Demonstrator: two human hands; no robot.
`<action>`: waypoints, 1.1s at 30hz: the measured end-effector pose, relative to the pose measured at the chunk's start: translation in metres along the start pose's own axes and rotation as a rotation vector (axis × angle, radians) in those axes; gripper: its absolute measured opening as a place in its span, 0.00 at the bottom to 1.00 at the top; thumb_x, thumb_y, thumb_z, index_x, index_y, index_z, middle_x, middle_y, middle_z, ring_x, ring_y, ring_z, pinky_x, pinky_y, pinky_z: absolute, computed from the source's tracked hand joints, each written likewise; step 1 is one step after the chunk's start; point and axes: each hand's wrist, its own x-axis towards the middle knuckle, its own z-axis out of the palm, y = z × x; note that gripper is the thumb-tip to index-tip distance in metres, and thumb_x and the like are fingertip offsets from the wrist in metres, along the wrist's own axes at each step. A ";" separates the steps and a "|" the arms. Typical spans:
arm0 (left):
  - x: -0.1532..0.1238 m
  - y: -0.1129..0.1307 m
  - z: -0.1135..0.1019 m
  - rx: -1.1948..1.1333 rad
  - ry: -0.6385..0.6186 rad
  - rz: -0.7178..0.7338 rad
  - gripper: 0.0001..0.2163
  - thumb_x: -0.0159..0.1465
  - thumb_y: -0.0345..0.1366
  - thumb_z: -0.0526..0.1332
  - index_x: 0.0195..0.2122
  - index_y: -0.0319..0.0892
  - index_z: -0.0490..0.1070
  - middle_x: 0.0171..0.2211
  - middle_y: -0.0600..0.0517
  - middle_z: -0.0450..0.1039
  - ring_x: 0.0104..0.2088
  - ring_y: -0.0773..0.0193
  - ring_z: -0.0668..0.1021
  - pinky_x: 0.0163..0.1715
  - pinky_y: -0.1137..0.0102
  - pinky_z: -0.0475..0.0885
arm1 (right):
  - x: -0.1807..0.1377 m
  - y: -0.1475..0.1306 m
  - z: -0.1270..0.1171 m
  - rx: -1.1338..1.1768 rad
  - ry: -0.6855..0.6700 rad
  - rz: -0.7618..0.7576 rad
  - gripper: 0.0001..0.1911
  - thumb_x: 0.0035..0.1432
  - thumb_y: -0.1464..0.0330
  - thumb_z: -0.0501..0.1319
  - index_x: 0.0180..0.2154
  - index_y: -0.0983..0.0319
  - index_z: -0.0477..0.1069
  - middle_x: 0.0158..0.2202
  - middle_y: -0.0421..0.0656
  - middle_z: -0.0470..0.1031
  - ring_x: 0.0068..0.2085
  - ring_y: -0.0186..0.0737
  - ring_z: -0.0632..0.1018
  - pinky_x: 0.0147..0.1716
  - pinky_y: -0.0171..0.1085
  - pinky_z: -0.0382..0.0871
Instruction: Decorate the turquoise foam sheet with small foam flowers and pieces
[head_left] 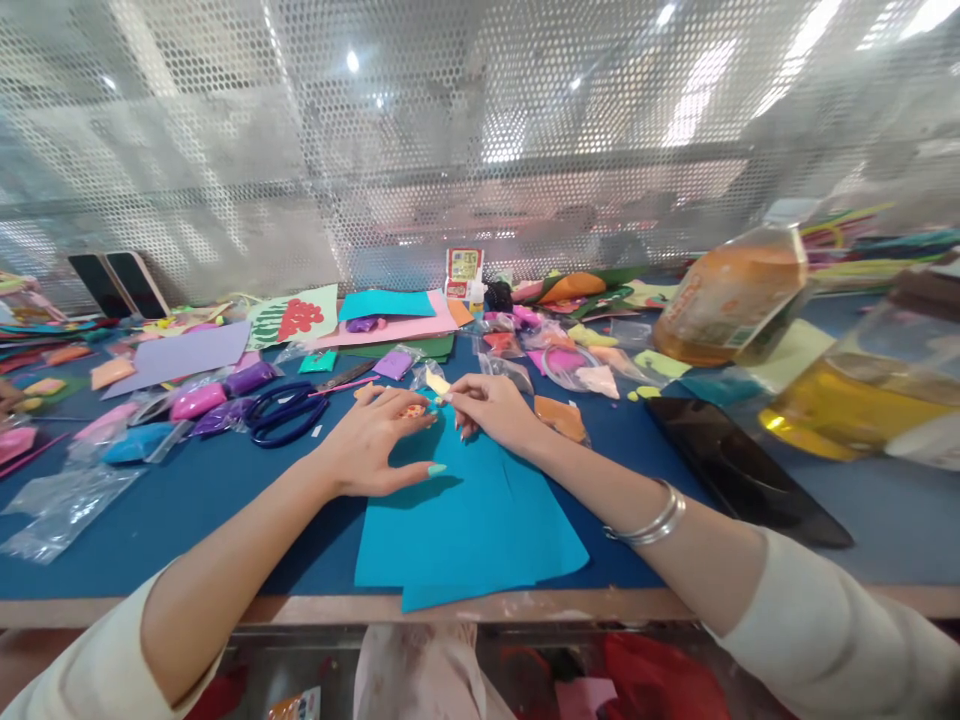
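A bright blue sheet of paper (472,535) lies in front of me, reaching to the table's front edge. Over its far left corner is my left hand (379,440), open, the thumb held apart from the fingers. An orange patterned piece (412,411) shows partly beneath its fingertips; I cannot tell whether they touch it. My right hand (491,408) is closed in a pinch at the sheet's far edge, on a small pale yellow piece (437,383) whose material is unclear. Left of my left hand rest dark blue-handled scissors (289,415), and an orange clay packet (561,418) sits beside my right wrist.
To the right are a black phone (739,470), a bottle of orange liquid (731,290) and a container of yellow liquid (862,400). Several colourful clay packets (199,402) and paper sheets (184,358) crowd the back and left. A perforated metal screen (420,150) stands behind.
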 end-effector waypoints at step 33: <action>-0.014 0.004 -0.001 -0.050 0.028 0.096 0.27 0.55 0.50 0.58 0.52 0.41 0.56 0.52 0.42 0.67 0.59 0.50 0.61 0.56 0.54 0.52 | -0.002 -0.010 -0.001 -0.032 0.020 0.049 0.05 0.55 0.73 0.56 0.27 0.65 0.67 0.15 0.36 0.66 0.15 0.28 0.70 0.15 0.28 0.68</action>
